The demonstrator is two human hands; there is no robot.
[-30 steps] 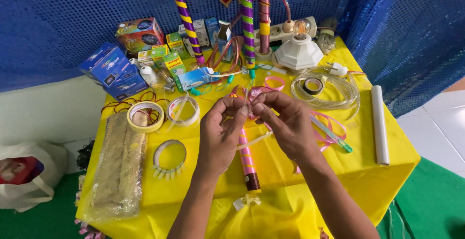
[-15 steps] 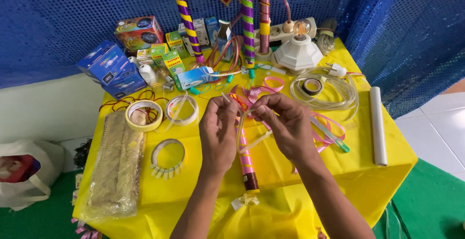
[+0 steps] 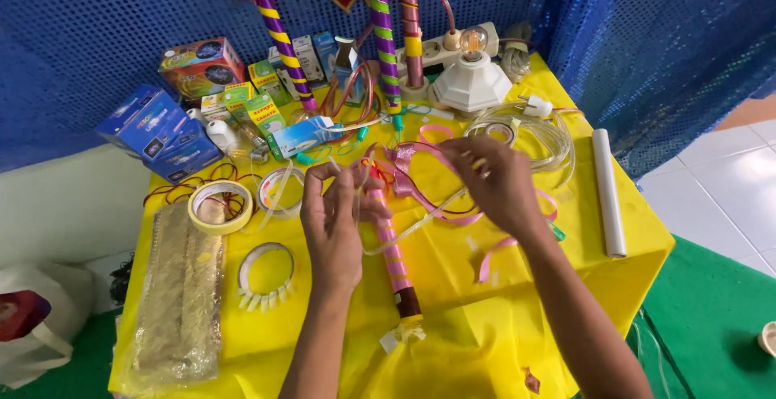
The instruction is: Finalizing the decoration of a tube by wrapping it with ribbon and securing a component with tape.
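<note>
A pink-striped decorated stick lies lengthwise on the yellow tablecloth. My left hand grips its upper part and pinches a clear strip of tape that runs across to my right hand. My right hand pinches the other end of that strip, raised above a pink ribbon that curls over the stick's top. The two hands are a little apart with the strip stretched between them.
Tape rolls and a roll with cut pieces lie left of my hands, beside a gold trim in plastic. Boxes, striped poles, a white lamp holder with bulb and a white paper roll surround them.
My hands were close together over the stick's top; they have drawn apart, the right hand moving right and stretching a clear strip of tape between them.
</note>
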